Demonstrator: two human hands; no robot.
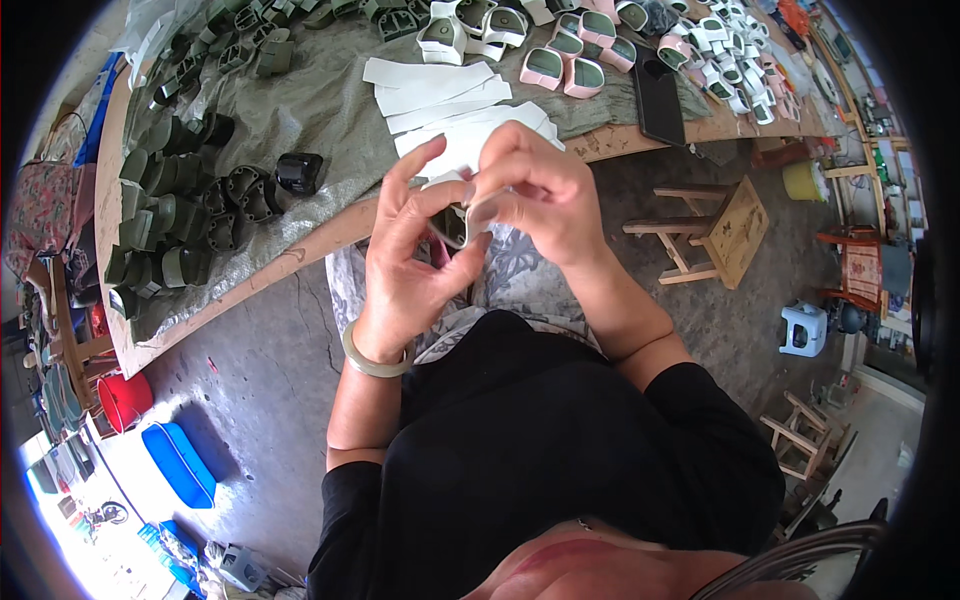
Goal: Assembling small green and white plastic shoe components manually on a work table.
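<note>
Between both hands, above my lap and close to the table edge, is a small white curved part (452,228) with a dark inner side. My fingers cover much of it, so its full shape is hidden. My left hand (408,235), with a pale bangle on the wrist, grips it from the left between thumb and fingers. From the right, my right hand (540,190) pinches its upper edge. Just beyond the hands, white strips (440,95) lie overlapping on the table. Farther back sit white rounded parts (440,38) and pink-rimmed parts (584,76) with dark green faces.
A grey-green sheet (335,90) covers much of the wooden table. Dark green parts (150,225) stand in rows at left, beside a black object (299,173). At right lie a dark phone-like slab (659,105) and many white parts. Wooden stools (735,232) stand on the floor.
</note>
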